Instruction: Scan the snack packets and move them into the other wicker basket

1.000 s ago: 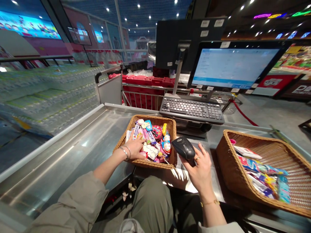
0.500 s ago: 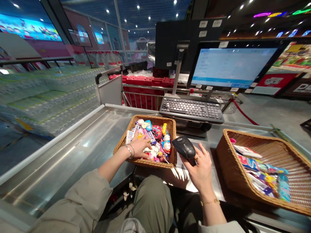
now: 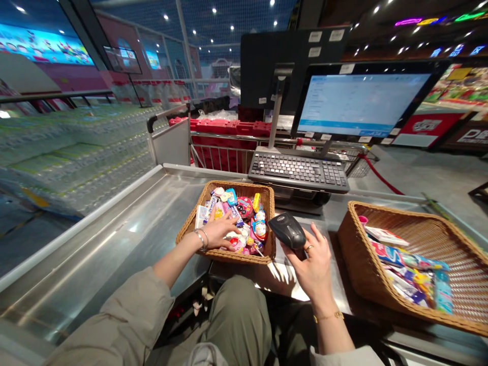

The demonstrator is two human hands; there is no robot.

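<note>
A wicker basket full of small, brightly wrapped sweets and toys stands in front of me. Over its left part lies my left hand, fingers spread and touching the heap; nothing is gripped that I can see. Among the goods are a round red packet, a yellow item and a blue-and-white figure-shaped pack. Just right of the basket, my right hand is closed around a black barcode scanner. The scanner's head tilts toward the basket, and its handle is mostly hidden in the palm.
A larger wicker basket with several packaged items, including a toothpaste-like box, stands on the right. Behind are a keyboard and a lit monitor. The metal counter has a raised rim. A shopping cart stands beyond.
The view has shifted slightly. My left fingers have moved a little in the heap, and a red-and-white item now shows beneath them. The scanner stays in my right hand.
</note>
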